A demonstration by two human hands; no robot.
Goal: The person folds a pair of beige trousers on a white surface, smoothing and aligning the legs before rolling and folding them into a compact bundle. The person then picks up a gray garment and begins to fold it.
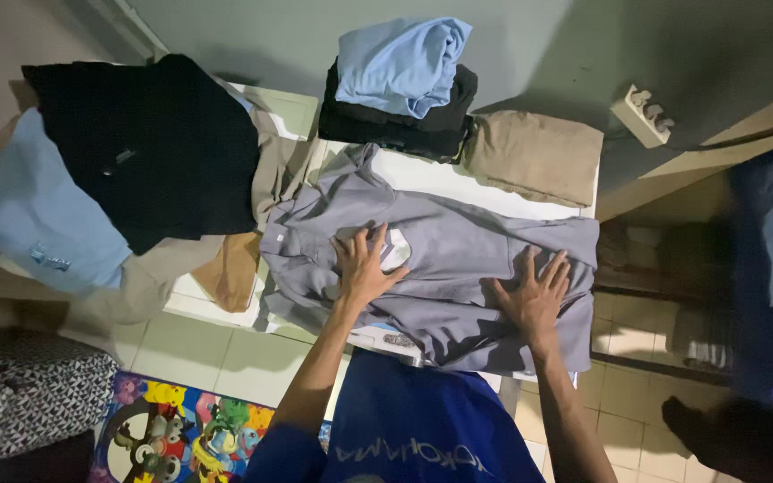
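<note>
Both hands lie flat, fingers spread, gripping nothing: the left hand (361, 266) near the collar and the right hand (534, 295) on the body of the grey shirt (458, 259), apparently smoothing it; folding likely follows. Beyond the fingertips, bare white board (458, 183), then stacked clothes (400, 85); a black-topped pile (149, 148) crowds the left.

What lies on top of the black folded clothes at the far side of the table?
A light blue folded garment lies on the black folded stack. How many black pieces are in the stack cannot be seen, since the blue one covers most of it.
</note>
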